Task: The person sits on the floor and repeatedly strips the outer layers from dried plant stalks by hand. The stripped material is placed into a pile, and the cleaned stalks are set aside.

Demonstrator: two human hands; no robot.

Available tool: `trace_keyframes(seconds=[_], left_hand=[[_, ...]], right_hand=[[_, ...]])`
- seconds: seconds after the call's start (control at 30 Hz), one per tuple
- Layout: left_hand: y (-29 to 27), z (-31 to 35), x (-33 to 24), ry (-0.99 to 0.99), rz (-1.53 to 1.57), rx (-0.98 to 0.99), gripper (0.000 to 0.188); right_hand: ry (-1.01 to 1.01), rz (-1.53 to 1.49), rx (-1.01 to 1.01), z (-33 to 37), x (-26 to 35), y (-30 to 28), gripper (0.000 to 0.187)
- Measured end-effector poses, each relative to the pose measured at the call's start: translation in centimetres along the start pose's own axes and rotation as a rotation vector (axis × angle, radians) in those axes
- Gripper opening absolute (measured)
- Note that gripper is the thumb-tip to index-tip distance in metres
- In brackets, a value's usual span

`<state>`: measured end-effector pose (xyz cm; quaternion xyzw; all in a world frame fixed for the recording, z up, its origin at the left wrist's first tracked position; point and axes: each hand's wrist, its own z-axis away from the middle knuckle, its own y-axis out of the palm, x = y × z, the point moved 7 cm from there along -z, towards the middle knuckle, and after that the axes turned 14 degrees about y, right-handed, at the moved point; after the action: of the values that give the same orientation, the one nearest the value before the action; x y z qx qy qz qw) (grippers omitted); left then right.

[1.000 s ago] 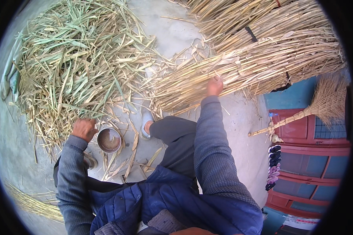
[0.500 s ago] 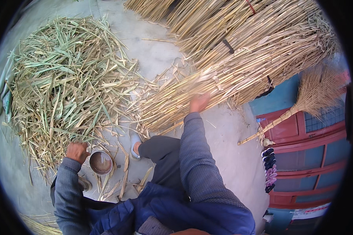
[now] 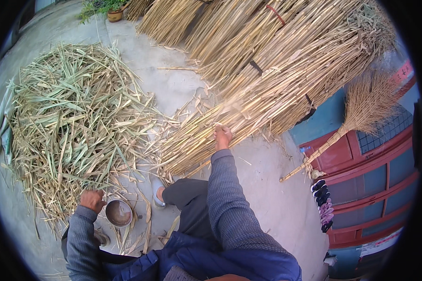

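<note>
Closest in, the left hand [image 3: 92, 200] sits low by the knee, fingers curled together into a loose fist. Whether anything thin is pinched inside I cannot tell. Just beside it stands a small round metal bowl [image 3: 118, 213] on the concrete floor [image 3: 276, 206], with stripped husks [image 3: 143, 225] lying around it. A careless swing of that arm could knock the bowl over.

A grey shoe [image 3: 158, 192] is planted between the bowl and the stalks. The loose husks underfoot look slippery, so shifting weight there could let the foot slide.

Further out, the right hand [image 3: 222, 137] is stretched forward, fingers closed on a reed [image 3: 241, 122] in the near bundle [image 3: 248, 110], which slopes up to the right and is tied with dark bands. The arm is at full reach. Pulling hard from that posture might drag neighbouring stalks loose, or the reed may snap or splinter against the palm, since these dry canes probably have sharp edges.

To the left lies the heap of green-yellow leaves [image 3: 75, 122], well apart from the bundle. Beyond, a broom [image 3: 356, 112] leans on the red door [image 3: 374, 178]. A sliding bundle could tip it.
</note>
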<state>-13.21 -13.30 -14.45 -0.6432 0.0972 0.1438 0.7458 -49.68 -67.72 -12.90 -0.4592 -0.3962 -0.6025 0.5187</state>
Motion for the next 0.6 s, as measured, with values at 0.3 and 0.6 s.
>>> trace_keyframes(seconds=[0.3,0.6], left_hand=[[-0.6,0.1,-0.2,0.024,0.018,-0.037,0.036],[-3.0,0.1,0.9,-0.025,-0.061,-0.080,0.032]], right_hand=[[-0.173,0.329,0.024,3.0,3.9,2.2,0.017],[0.075,0.305,0.563,11.5,6.6,8.5,0.028]])
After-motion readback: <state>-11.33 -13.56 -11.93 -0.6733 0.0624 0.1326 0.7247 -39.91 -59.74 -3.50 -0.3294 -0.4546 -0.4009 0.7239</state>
